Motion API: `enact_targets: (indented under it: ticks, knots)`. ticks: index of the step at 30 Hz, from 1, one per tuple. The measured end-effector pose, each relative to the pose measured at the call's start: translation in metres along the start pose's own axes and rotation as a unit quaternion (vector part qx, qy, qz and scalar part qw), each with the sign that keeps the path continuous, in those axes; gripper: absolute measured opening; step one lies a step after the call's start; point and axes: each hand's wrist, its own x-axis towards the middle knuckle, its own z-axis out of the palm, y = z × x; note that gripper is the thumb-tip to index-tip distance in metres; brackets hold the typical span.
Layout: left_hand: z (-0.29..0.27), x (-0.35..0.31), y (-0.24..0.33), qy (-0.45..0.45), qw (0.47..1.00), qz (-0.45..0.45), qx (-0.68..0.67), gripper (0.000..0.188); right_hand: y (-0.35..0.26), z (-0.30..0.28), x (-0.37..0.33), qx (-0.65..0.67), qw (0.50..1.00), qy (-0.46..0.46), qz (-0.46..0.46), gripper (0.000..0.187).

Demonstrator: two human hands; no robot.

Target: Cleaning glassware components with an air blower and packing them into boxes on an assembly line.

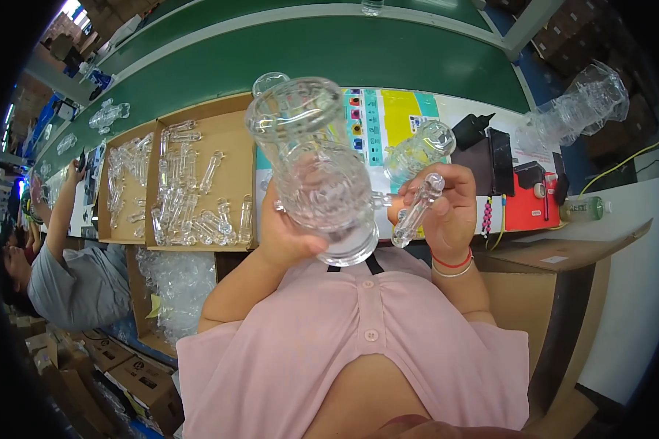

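A clear, patterned vessel (322,179) with a wide rim and a round foot is tilted in front of my chest. My left hand (285,234) is closed around its lower left side. A short clear stub (380,200) sticks out from the vessel's right side. My right hand (450,208), with a red and a pale bracelet at the wrist, pinches a clear rod-shaped handle (419,210) with rounded ends. That handle is close to the stub; whether they touch I cannot tell. Behind my right hand lies another clear patterned vessel (421,146) on the printed sheet.
Two cardboard trays (154,192) of clear handles lie to the left. At right are a black bottle (472,132), a red sheet (538,205), a green-tinted bottle (586,208) and stacked clear vessels (578,110). An open carton (520,300) stands below. A co-worker (80,278) works far left.
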Motion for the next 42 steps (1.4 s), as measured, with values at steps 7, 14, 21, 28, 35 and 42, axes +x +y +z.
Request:
enact_targets:
  ticks: [7,14,21,28,35,42]
  knots:
    - [0.008,-0.004,0.01,-0.005,0.998,-0.053,0.034,0.098,0.003,0.012,-0.002,-0.065,0.997,-0.034,-0.013,0.039]
    - [0.004,-0.004,0.011,-0.025,0.997,-0.058,0.036,0.095,0.001,0.01,-0.004,-0.152,0.982,-0.1,-0.049,0.037]
    - [-0.004,-0.004,0.014,-0.01,0.995,-0.094,0.045,0.097,0.007,0.017,-0.007,-0.157,0.982,-0.102,-0.029,0.04]
    - [-0.015,-0.01,0.026,-0.009,0.99,-0.138,-0.004,0.098,-0.014,0.029,0.015,-0.253,0.947,-0.198,0.011,0.046]
    - [-0.016,-0.008,0.043,-0.35,0.875,0.063,0.328,0.084,-0.009,0.069,0.011,-0.007,0.972,-0.234,0.006,0.071]
    - [0.001,-0.03,0.041,-0.462,0.817,0.143,0.313,0.07,-0.019,0.058,-0.021,-0.017,0.911,-0.411,0.007,0.034]
